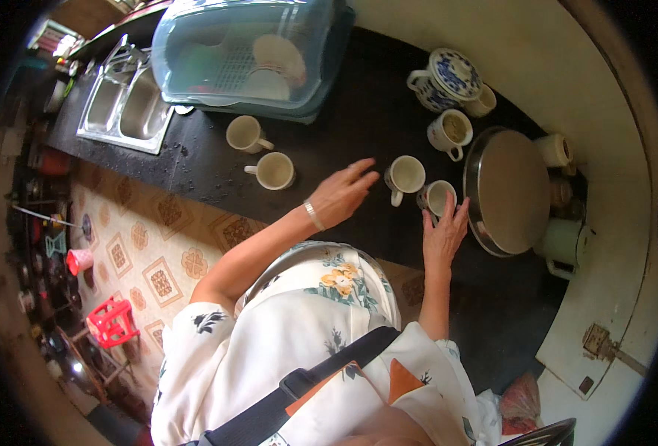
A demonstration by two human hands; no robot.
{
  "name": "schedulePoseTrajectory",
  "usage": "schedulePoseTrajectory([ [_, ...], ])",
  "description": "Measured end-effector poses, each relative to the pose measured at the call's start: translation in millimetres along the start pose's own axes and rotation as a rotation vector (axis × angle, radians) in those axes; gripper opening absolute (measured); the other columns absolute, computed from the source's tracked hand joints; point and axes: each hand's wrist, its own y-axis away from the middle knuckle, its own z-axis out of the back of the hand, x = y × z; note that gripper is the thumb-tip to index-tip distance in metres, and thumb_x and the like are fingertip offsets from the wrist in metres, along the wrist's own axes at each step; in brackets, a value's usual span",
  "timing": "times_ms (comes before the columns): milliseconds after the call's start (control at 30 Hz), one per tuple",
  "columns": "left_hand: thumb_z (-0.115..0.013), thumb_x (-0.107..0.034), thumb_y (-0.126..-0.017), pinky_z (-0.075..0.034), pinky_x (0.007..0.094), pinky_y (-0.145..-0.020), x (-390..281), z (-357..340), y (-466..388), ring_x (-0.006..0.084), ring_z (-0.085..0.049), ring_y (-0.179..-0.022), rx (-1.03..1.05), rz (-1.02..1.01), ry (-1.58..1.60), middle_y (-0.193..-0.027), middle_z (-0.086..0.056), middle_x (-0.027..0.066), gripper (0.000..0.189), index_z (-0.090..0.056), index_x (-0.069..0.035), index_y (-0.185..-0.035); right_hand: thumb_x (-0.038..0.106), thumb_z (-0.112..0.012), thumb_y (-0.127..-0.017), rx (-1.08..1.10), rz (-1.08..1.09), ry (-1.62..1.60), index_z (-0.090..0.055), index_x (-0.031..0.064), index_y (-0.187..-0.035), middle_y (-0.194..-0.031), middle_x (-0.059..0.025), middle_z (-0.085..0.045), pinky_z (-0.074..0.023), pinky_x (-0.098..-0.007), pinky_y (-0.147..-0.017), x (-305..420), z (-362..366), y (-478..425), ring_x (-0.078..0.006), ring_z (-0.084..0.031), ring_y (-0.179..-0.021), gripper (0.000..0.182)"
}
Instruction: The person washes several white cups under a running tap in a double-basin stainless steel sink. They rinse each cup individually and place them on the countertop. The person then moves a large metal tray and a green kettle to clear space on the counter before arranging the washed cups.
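Observation:
On the dark countertop (356, 134), my right hand (445, 234) has its thumb and fingers at the near side and rim of a white mug (439, 195). Its handle is mostly hidden by the fingers. Just left of it stands a second upright white mug (407, 174), its handle towards me. My left hand (344, 192) hovers over the counter left of that mug, fingers apart and holding nothing. Farther left are two more upright mugs, an upper one (244, 134) and a lower one (275, 171).
A lidded dish box (239, 106) holds dishes behind the left mugs, near a double-bowl steel sink (142, 111). A blue-and-white lidded pot (456, 75) and a filled mug (450, 131) stand at back right. A large round metal-rimmed tray (507, 192) borders my right hand.

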Motion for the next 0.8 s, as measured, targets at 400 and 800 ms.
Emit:
schedulePoseTrajectory([
  [400,-0.053,-0.001,-0.079,-0.048,0.0423,-0.071,166.3,112.3,113.1,0.0364,-0.057,-0.085,-0.1,0.44,-0.349,-0.1,-0.054,0.0161,0.022,-0.054,-0.005,-0.101,0.022,-0.07,-0.074,0.356,0.828,-0.227,-0.053,0.0115,-0.111,-0.12,-0.0215,-0.049,-0.046,-0.0392,-0.082,210.0,-101.3,-10.1,-0.0327,-0.055,-0.096,0.043],
  [800,-0.043,-0.017,-0.093,-0.045,0.036,-0.075,214.9,160.1,193.2,0.0225,-0.055,-0.085,-0.877,0.527,2.054,-0.099,-0.058,0.0123,0.025,-0.055,0.0,-0.106,0.046,-0.057,-0.087,1.184,-0.726,-2.155,-0.043,0.004,-0.124,-0.102,-0.0176,-0.059,-0.0522,-0.0318,-0.079,196.0,-98.7,-19.4,-0.021,-0.061,-0.086,0.058],
])
